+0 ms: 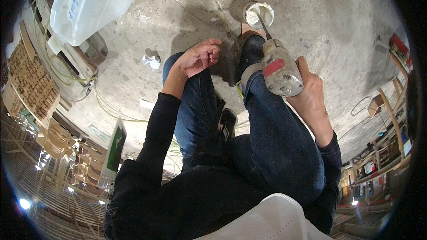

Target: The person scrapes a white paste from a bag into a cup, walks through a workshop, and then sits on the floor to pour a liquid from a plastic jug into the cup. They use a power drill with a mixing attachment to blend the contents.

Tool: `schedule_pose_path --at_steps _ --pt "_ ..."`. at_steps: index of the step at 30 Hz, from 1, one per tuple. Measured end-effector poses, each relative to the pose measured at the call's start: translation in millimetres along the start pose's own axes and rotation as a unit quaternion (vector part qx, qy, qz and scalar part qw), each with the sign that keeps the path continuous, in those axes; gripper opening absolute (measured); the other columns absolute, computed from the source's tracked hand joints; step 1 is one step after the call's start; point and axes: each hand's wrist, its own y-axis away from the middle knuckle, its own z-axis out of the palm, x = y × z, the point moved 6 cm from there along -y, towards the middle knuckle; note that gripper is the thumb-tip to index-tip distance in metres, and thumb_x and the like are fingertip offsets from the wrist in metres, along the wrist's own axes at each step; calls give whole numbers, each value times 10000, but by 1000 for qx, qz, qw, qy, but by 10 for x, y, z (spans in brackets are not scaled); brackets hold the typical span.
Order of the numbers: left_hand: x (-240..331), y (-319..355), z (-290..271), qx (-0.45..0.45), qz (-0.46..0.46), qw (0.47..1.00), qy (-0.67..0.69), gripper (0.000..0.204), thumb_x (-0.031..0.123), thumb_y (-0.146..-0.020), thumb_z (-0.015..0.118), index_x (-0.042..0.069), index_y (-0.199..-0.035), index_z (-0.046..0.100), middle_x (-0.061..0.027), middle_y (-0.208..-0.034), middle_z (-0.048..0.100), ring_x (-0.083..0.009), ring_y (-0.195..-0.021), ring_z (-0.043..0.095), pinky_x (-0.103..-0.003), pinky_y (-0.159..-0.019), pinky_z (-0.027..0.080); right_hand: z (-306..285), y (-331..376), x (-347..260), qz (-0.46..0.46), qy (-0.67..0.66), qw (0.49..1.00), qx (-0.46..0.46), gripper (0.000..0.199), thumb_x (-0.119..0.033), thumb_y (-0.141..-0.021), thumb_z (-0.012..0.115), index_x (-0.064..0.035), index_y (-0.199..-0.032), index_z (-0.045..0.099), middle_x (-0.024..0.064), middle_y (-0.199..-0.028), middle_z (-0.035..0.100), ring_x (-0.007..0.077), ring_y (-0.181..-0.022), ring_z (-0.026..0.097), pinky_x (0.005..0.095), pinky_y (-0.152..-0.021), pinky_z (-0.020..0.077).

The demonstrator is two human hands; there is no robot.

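In my right hand (311,93) is a grey, paint-spotted power drill (283,72) with red tape on its body. My fingers wrap its back end, partly hidden behind it. From its front a thin shaft (264,26) runs into an open can (271,17) of white paste (252,17) on the floor. That can stands just beyond the toe of my dark shoe (252,50). Over my left knee, my left hand (200,58) hangs palm up, open, its fingers loosely bent with nothing seen in them.
A large translucent plastic container (95,6) is at the upper left. Crumpled foil-like scrap (151,60) lies on the concrete floor (338,13). A pale hose (100,102) runs along the left. Stacked wooden parts (33,78) stand far left, shelving (373,162) at right.
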Motion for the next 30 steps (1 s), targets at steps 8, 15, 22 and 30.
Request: schedule_pose_path --at_steps 8,15,22,30 --pt "-4 -12 31 19 -5 1000 -5 246 139 -924 589 76 -1151 519 17 -754 499 -94 -678 474 -236 -646 405 24 22 -44 8 -1 1000 -10 487 -118 -687 773 -14 -1038 452 246 -689 613 422 -697 642 472 -592 503" --pt "-11 -2 16 10 -1 1000 -1 230 133 -934 572 69 -1151 527 15 -769 504 -103 -694 475 -244 -667 410 -57 -6 -87 0 -1 1000 -12 436 -96 -704 746 -12 -1015 451 249 -680 609 436 -685 634 475 -594 504" --pt "21 10 56 -8 4 1000 -16 258 159 -942 564 71 -1179 513 11 -793 482 -103 -706 466 -246 -672 407 -46 1 -182 -1 59 997 -40 408 -130 -739 744 -8 -986 443 225 -657 612 392 -655 654 446 -566 508" --pt "16 14 49 -4 0 1000 -11 264 174 -945 560 73 -1184 505 14 -791 478 -101 -704 463 -241 -669 403 -76 -44 -224 -20 79 996 -39 408 -123 -741 751 -10 -978 438 205 -660 610 378 -647 653 429 -553 507"
